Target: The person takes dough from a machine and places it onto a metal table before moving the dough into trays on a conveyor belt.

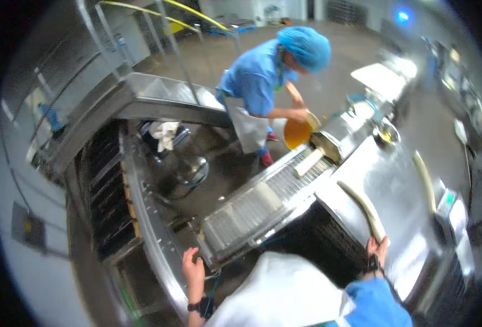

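Right hand (378, 248) is closing around the near end of one long, pale, curved dough-like strip (363, 207), which is lying on one shiny steel table (385, 171). Left hand (194, 270) is hovering empty, fingers loosely spread, near one metal-mesh conveyor belt (241, 212). A second long pale strip (426, 182) is lying on the table's far side. Beyond the belt, one co-worker in blue (252, 84) is tilting one orange-lined bucket (298, 132).
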`<state>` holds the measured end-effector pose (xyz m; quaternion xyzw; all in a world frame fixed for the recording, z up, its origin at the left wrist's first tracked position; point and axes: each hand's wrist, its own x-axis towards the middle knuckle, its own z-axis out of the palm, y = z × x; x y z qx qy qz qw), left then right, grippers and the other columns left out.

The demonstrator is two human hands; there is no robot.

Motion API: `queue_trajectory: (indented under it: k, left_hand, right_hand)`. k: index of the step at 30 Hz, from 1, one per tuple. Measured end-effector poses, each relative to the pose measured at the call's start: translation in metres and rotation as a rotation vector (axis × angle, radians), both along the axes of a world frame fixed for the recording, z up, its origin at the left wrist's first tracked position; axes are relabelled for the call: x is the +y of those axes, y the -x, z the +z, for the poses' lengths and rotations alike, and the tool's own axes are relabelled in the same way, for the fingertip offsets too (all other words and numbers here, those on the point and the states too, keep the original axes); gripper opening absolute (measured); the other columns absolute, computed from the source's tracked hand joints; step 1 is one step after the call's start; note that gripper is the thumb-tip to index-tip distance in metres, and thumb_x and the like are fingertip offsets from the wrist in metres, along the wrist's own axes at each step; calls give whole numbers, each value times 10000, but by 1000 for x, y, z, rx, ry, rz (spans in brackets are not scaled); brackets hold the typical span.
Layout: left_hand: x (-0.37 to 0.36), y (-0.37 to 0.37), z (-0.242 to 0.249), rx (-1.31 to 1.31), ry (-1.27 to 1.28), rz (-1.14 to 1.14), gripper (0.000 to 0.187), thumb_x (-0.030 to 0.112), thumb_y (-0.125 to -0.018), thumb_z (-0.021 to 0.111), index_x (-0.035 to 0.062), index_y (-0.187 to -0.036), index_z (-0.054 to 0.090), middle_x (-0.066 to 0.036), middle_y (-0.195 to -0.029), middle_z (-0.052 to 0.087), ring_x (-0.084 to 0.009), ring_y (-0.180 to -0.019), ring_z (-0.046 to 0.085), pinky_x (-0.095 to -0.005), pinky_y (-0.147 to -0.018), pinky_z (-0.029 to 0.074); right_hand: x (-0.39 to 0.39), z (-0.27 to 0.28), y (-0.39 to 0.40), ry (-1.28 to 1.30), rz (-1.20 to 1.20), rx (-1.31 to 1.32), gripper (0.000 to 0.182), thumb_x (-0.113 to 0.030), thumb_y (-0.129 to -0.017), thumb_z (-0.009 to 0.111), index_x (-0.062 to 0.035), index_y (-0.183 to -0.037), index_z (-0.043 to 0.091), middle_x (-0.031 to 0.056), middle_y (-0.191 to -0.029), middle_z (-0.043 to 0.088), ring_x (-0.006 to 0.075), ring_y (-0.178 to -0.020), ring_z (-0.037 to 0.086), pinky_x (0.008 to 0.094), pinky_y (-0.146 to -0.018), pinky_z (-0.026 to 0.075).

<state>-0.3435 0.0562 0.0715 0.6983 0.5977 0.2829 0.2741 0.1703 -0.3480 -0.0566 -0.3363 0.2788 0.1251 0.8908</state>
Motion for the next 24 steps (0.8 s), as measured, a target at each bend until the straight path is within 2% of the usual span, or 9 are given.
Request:
queue_trajectory:
  k: [6, 10, 11, 14, 15, 17, 19, 21, 24]
  left_hand:
    - [-2, -42, 20, 97, 58, -138, 329, -3, -791, 608, 66, -1112, 636, -138, -1291, 562, -299, -1234, 498, -385, -1045, 374]
    - [-13, -40, 19, 46, 74, -101, 337, -16, -769, 612, 67, -1094, 642, -159, -1241, 583, -328, -1220, 496, -392, -1050, 368]
    - [-16, -37, 18, 47, 69, -95, 334, -21, -768, 614, 61, -1090, 643, -159, -1227, 590, -324, -1210, 504, -389, -1045, 373]
    - [-26, -19, 0, 37, 79, -40, 327, -27, -766, 618, 51, -1082, 645, -159, -1202, 603, -319, -1189, 522, -384, -1032, 383]
    - [-31, -12, -5, 27, 93, -4, 322, -30, -765, 620, 45, -1077, 647, -160, -1191, 609, -318, -1179, 531, -382, -1025, 390]
    - [-44, -3, -4, 14, 91, 46, 321, -36, -764, 621, 41, -1074, 648, -158, -1182, 615, -317, -1168, 540, -380, -1017, 396]
    - [-58, 7, -1, -7, 82, 117, 321, -42, -762, 622, 38, -1072, 649, -156, -1173, 620, -316, -1157, 548, -378, -1010, 402]
    - [-73, 17, 1, 27, 131, 203, 325, -57, -761, 621, 38, -1070, 650, -159, -1168, 621, -314, -1143, 557, -366, -997, 413]
    - [-105, 41, -15, -45, 109, 310, 328, -45, -782, 616, 41, -1098, 639, -160, -1159, 618, -312, -1105, 570, -363, -973, 427]
  right_hand:
    - [-32, 4, 1, 64, 74, -36, 526, -364, -889, 658, -26, -1245, 470, 95, -1123, 592, 233, -1009, 605, 335, -839, 525]
    - [1, 13, -13, 371, 75, -25, 121, -163, -879, 624, -51, -909, 588, 14, -776, 602, 121, -697, 593, 234, -627, 514]
    - [18, 18, -16, 375, 89, -21, 121, -163, -879, 624, -51, -909, 588, 14, -776, 602, 121, -697, 593, 234, -627, 514]
    - [69, 5, -38, 671, 436, -203, 94, -85, -863, 603, -28, -935, 582, 47, -732, 586, 119, -559, 549, 251, -474, 472]
    - [89, -21, -53, 709, 467, -250, 92, -63, -861, 594, -22, -943, 587, 55, -715, 583, 118, -530, 537, 258, -444, 458]
    - [154, 10, -39, 607, 735, -293, 140, -60, -863, 587, -25, -998, 602, 49, -714, 586, 107, -539, 537, 241, -459, 450]
    - [222, -43, -52, 975, 888, -756, 200, -70, -836, 608, -22, -1029, 598, 61, -684, 588, 156, -565, 571, 283, -511, 479]
    - [288, 32, 3, 1202, 990, -1173, 285, -55, -759, 632, -36, -1041, 593, 130, -809, 614, 273, -746, 622, 358, -673, 519]
    - [369, 63, 47, 1152, 959, -1747, 435, -37, -650, 632, -81, -1081, 589, 174, -1091, 561, 382, -1045, 528, 426, -896, 458]
